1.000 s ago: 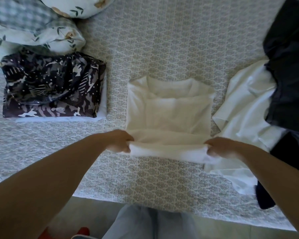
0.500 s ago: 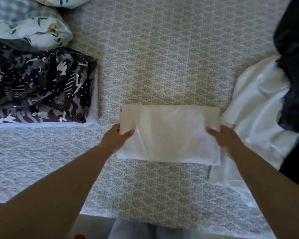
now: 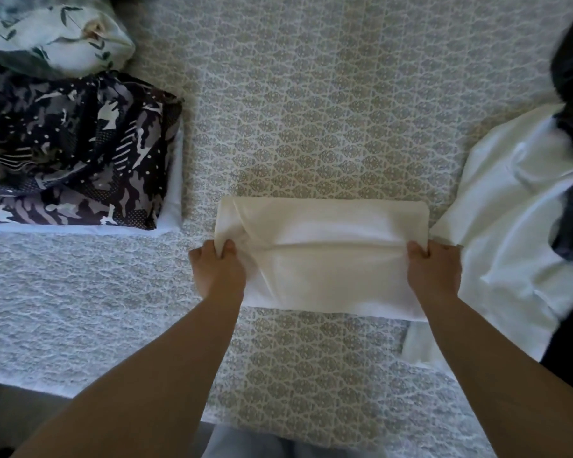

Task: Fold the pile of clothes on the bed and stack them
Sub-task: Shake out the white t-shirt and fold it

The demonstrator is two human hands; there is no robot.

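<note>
Fingers first: the left hand has its fingers pinched over the left edge of the folded white garment, and the right hand is doing the same on the right edge, thumb on top and the rest tucked under as far as I can tell. So both are clamped on cloth, not loose. The garment sits mid-bed as a neat wide rectangle, with a crease pulled tight between the two grips, so it looks like it's about to be lifted.

Progress, as I read it: this piece is basically folded and just needs to go on the stack. That stack is off to the left, a dark patterned garment folded on top of a white one whose edge peeks out underneath, right by the leaf-print pillow. On the right there's still an unfolded pile, a rumpled white piece with dark clothes lying over it, touching the folded one's right corner. So at least two done, one nearly there, a few left.

Versus half a second back: the hands were lying flat on the sides of the rectangle, now they've closed on the edges and the cloth has bunched and tensed. A second ago the shirt was still long, with the bottom hem being brought up.
</note>
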